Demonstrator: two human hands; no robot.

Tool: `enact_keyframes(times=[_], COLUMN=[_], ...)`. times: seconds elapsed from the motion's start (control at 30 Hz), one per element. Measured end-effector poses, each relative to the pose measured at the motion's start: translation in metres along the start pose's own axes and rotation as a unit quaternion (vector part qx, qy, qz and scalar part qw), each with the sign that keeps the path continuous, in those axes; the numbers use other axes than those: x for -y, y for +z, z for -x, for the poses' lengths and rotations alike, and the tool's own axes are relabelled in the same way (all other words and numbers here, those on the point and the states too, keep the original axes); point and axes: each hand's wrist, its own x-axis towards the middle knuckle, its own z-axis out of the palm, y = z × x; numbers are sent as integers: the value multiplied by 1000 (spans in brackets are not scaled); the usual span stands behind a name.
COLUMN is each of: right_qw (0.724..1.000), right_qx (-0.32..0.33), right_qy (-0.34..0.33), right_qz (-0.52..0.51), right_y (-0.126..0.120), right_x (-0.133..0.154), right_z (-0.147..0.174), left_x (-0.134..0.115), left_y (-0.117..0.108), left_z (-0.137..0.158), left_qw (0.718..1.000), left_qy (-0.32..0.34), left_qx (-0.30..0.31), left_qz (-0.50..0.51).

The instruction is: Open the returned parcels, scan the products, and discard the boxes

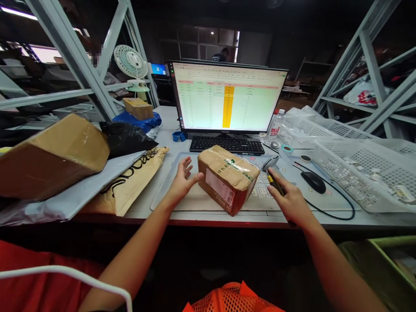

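Note:
A taped cardboard box [224,173] sits at an angle on the desk mat [182,195], with green-printed tape across its top and a pale label on the side facing me. Just left of the box is my left hand [182,180], fingers apart, holding nothing; the thumb is close to the box's corner, and I cannot tell if it touches. To the right of the box, my right hand [290,201] is closed around a yellow-and-black utility knife [275,182]. Beyond that hand, a grey handheld scanner [270,163] lies on the mat.
A monitor [201,99] and keyboard [224,144] stand behind the box. Parcels, including a large carton [55,151] and a yellow mailer [136,177], crowd the left. At right are a mouse [313,182], a looping cable, a bottle [275,125] and white baskets [364,177].

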Motion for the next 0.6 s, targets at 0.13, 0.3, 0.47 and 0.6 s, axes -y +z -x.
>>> enact_keyframes(times=[0.13, 0.3, 0.47, 0.6], right_qw=[998, 993, 988, 986], right_qx=[34, 49, 83, 73], right_qy=[-60, -103, -128, -145], right_qz=[-6, 12, 28, 29], right_y=[3, 9, 14, 16], right_x=[22, 30, 28, 29], right_z=[22, 2, -27, -38], left_x=[2, -8, -14, -6], left_y=[-3, -27, -43, -36], left_z=[-16, 6, 22, 31], left_qw=[988, 982, 972, 973], left_qy=[-68, -65, -52, -76], left_qx=[138, 152, 222, 198], left_qz=[15, -88, -60, -90])
